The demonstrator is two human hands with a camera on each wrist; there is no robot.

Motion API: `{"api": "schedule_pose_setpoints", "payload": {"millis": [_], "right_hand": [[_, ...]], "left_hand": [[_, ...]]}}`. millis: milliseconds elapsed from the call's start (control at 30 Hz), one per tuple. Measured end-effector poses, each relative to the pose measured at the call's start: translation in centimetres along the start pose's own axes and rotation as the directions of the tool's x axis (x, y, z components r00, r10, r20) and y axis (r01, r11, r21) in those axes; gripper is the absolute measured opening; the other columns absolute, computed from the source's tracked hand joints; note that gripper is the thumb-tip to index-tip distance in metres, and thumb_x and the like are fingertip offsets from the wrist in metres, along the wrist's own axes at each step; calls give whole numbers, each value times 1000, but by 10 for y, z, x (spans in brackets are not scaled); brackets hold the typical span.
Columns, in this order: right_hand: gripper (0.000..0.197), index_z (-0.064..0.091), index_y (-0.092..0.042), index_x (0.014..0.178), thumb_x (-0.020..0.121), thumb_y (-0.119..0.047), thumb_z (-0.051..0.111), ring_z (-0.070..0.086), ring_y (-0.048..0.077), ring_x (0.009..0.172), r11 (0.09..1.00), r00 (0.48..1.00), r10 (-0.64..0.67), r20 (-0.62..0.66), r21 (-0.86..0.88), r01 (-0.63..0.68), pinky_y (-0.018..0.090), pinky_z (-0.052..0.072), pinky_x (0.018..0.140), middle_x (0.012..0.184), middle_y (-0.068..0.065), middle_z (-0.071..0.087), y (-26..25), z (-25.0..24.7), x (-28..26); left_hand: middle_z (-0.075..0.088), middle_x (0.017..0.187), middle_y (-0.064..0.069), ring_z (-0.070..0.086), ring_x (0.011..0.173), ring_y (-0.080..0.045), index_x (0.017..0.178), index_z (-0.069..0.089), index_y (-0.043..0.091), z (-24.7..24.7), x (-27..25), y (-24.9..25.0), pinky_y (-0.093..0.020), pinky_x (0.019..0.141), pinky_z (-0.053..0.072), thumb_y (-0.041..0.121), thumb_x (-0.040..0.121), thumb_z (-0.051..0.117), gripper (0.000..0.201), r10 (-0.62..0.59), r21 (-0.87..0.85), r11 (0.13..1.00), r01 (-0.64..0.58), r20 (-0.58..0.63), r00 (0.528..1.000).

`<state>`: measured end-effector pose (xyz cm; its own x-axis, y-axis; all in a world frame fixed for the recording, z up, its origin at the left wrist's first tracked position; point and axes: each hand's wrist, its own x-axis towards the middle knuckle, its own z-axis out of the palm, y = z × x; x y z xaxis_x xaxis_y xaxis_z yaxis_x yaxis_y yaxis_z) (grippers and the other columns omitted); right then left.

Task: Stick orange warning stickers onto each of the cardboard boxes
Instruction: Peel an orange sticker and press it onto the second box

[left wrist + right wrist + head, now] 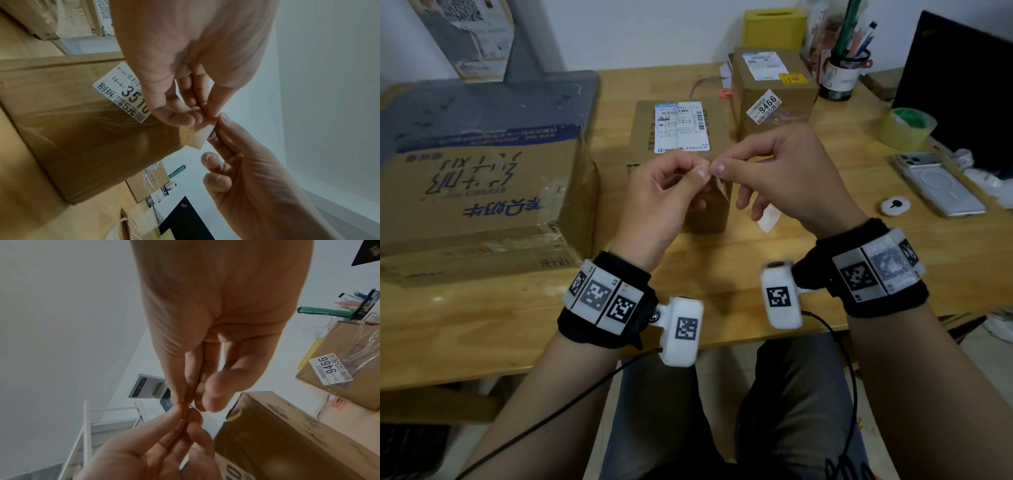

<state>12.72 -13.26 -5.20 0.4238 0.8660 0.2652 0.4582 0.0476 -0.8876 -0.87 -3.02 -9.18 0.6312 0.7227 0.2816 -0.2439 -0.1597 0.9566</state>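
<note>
Both hands hover over the middle cardboard box (678, 137) and pinch one small orange sticker (719, 186) between them. My left hand (700, 171) holds its corner with thumb and forefinger, and my right hand (720, 168) pinches the same spot from the other side. In the left wrist view the sticker (195, 136) hangs below the fingertips, its pale backing showing. A white backing strip (768, 216) hangs under my right hand. A large box (482, 192) sits at the left. The back right box (774, 102) carries an orange-yellow sticker (792, 78) on top.
On the wooden desk (517, 335) to the right lie a phone (941, 185), a roll of tape (905, 128) and a small white disc (895, 205). A pen cup (842, 75), a yellow box (774, 27) and a black laptop (962, 85) stand at the back.
</note>
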Motion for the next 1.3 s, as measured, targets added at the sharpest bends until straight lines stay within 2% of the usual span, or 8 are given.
{"api": "schedule_pose_setpoints", "payload": {"millis": [267,533,867,1000,1133,1233,1300], "right_hand": [[6,80,-14,81,85,-18,80,64,22,52,1000,999,28,24,-12,-28,30,50,41,73,8,75,3,0,3],[8,79,-13,79,86,-14,79,64,23,51,1000,999,17,39,2,-17,28,49,41,69,4,73,5,1,4],[12,77,-13,76,88,-9,75,64,20,50,1000,999,2,46,2,-3,29,51,41,67,-1,71,6,-1,4],[9,77,-7,80,88,-9,74,64,19,49,1000,999,10,33,4,-10,30,51,40,70,0,72,8,-1,3],[11,76,-7,78,88,-8,73,63,18,48,1000,999,26,23,16,-26,30,51,39,63,-4,69,9,-1,3],[11,75,-1,80,89,-7,71,61,16,46,998,999,47,14,31,-47,30,50,38,56,-4,66,10,0,3],[12,75,-1,82,90,-7,70,63,18,47,998,998,53,15,45,-54,29,49,38,62,-1,68,9,0,3]], "left_hand": [[67,83,-5,60,72,-10,85,68,9,-2,-1,-1,-23,62,51,0,93,64,13,-14,77,997,16,-22,1000],[67,81,-8,60,72,-10,89,69,7,-4,-2,-2,-24,62,52,2,93,65,8,-21,94,995,22,-9,1000],[68,79,-4,59,72,-10,87,70,8,-5,-3,-1,-24,62,52,3,93,66,9,-20,102,995,19,12,1000],[68,78,0,59,72,-10,86,71,11,-2,-3,-2,-24,61,51,4,92,66,11,-24,112,994,23,13,1000],[68,74,4,59,69,-9,82,70,14,0,-3,-3,-24,60,50,4,91,66,14,-26,115,993,26,-4,1000],[68,78,1,60,70,-9,83,70,14,0,-3,-2,-24,61,51,4,92,66,14,-26,118,993,25,5,1000],[69,81,-3,60,71,-9,84,70,14,-1,-3,-1,-24,61,51,5,93,65,14,-21,119,993,19,17,1000]]}}
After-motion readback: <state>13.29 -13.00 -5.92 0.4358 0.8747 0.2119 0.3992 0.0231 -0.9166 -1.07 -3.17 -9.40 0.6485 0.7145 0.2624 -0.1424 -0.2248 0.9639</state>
